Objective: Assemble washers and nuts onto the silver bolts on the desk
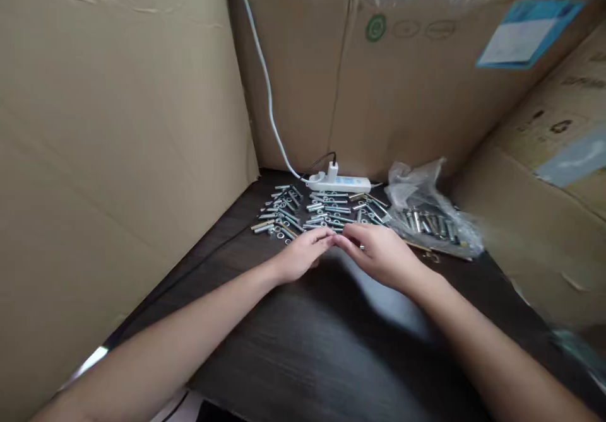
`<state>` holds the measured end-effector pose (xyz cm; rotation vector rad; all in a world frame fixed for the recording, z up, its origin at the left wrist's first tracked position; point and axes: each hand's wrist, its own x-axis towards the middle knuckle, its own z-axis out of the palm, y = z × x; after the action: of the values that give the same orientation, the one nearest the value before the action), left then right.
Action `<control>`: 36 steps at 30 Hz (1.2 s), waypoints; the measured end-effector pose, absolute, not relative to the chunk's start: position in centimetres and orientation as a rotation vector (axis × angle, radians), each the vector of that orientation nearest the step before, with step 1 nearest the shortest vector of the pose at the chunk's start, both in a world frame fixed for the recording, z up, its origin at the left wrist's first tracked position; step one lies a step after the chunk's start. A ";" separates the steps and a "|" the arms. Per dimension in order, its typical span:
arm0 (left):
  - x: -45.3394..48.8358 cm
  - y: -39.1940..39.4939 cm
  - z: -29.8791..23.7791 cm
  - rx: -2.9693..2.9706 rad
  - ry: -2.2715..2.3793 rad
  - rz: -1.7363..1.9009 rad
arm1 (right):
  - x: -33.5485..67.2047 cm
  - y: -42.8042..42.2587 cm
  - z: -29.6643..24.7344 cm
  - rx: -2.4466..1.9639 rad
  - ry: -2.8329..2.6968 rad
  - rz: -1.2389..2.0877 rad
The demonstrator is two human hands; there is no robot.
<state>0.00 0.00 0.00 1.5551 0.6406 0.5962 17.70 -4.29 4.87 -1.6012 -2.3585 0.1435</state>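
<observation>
My left hand [305,255] and my right hand [376,252] meet over the dark table, fingertips almost touching. Both are closed, fingers curled and pressed together. Whatever is pinched between them is too small or hidden to make out; a bit of shiny metal shows by my right fingers. Just beyond the hands lie rows of metal bolts [337,210] with sleeves and small washers among them. Another cluster of bolts and sleeves [291,220] lies to the left, with a loose washer [281,236] at its near side.
A white power strip [345,184] with a plug and cable stands behind the bolts. At the right, a clear plastic bag [416,182] lies around more bolts [430,225]. Cardboard walls [303,81] enclose the dark table [293,346] at the back and both sides.
</observation>
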 end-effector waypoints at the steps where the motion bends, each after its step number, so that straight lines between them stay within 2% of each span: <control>1: 0.1 -0.1 0.1 1.523 0.643 0.589 | 17.7 -4.4 4.9 -1.610 -2.350 0.147; 14: 0.1 -0.2 0.7 0.961 0.487 0.604 | 18.5 -4.3 4.8 -1.433 -2.244 0.391; 18: 0.0 -0.1 0.9 1.002 0.463 0.594 | 20.7 -4.9 4.9 -1.588 -2.164 0.392; 23: 0.1 -0.1 0.5 1.057 0.445 0.567 | 28.4 -7.7 2.9 -1.895 -1.952 0.434; 26: 0.3 -0.4 0.2 1.071 0.477 0.554 | 32.4 -9.2 1.7 -2.143 -1.693 0.290; 28: 0.5 -0.9 0.2 1.060 0.483 0.543 | 32.4 -9.8 1.4 -2.124 -1.585 0.309; 32: 1.2 -2.0 0.3 1.076 0.425 0.570 | 25.5 -10.2 1.4 -1.666 -1.686 0.771; 36: 1.7 -2.9 0.2 1.106 0.388 0.651 | 17.7 -10.2 0.3 -1.298 -1.503 1.317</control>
<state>1.75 -2.89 0.22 1.1056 0.3884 0.6512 17.67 -10.20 0.28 -1.2976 -1.5026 1.3171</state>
